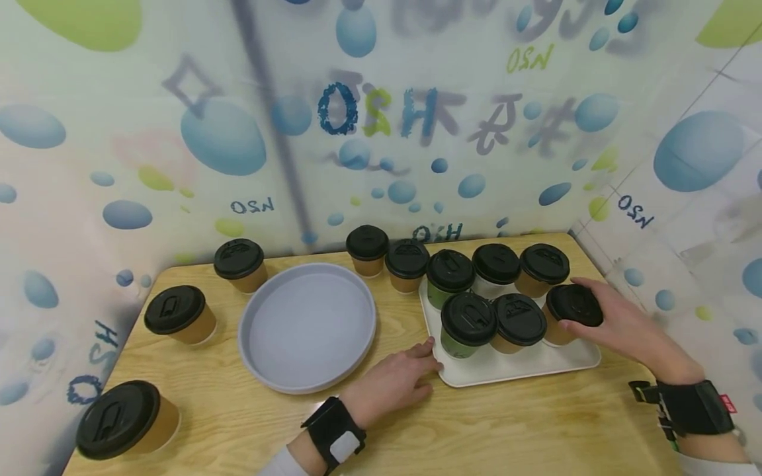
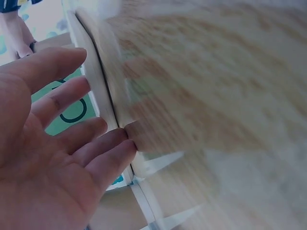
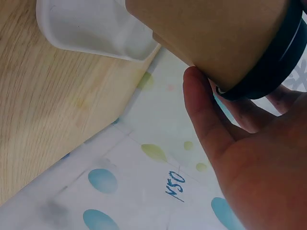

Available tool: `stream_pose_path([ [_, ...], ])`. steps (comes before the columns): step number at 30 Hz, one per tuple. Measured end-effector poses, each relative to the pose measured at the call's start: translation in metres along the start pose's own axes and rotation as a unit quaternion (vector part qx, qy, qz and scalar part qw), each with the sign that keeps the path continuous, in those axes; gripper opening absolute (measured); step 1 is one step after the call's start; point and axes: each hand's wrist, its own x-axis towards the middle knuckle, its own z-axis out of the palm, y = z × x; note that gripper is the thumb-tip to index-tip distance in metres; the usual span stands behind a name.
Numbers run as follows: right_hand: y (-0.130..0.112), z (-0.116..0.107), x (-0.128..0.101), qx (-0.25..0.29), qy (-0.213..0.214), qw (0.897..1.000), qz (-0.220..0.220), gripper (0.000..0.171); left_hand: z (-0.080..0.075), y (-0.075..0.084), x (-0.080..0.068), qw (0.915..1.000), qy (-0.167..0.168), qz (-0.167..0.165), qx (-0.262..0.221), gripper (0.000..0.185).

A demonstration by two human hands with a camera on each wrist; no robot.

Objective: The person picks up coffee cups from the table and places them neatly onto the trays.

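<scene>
Tray: we logged the white tray [image 1: 524, 370] at lower right of the head view, holding seven lidded cups.
Cup: brown cup [image 1: 573, 314] stood upright at the tray's right end.
Right hand: right hand [image 1: 619, 324] wrapped that cup from the right.
Left hand: left hand [image 1: 395, 377], fingers straight, touched the tray's left edge.
Hidden: cup base; left wrist view blurred.
</scene>
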Motion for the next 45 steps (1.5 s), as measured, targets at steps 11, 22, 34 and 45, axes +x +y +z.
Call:
stream_pose_path([
  [11, -0.001, 0.000, -0.002, -0.004, -0.020, 1.000, 0.014, 0.109, -0.003, 0.003, -0.005, 0.9985, -0.019, -0.001, 0.051, 0.045],
  [22, -0.009, -0.033, -0.021, 0.002, 0.088, 0.996, 0.017, 0.087, -0.008, 0.008, 0.005, 0.9955, -0.082, -0.008, 0.048, 0.060],
  [34, -0.035, -0.037, -0.028, 0.016, 0.179, 0.983, -0.029, 0.069, -0.009, 0.015, 0.025, 0.9926, -0.116, -0.022, 0.029, 0.069],
  [45, -0.065, -0.025, -0.027, 0.056, 0.301, 0.941, -0.147, 0.056, -0.012, 0.022, 0.028, 0.9913, -0.110, -0.029, 0.066, 0.073],
])
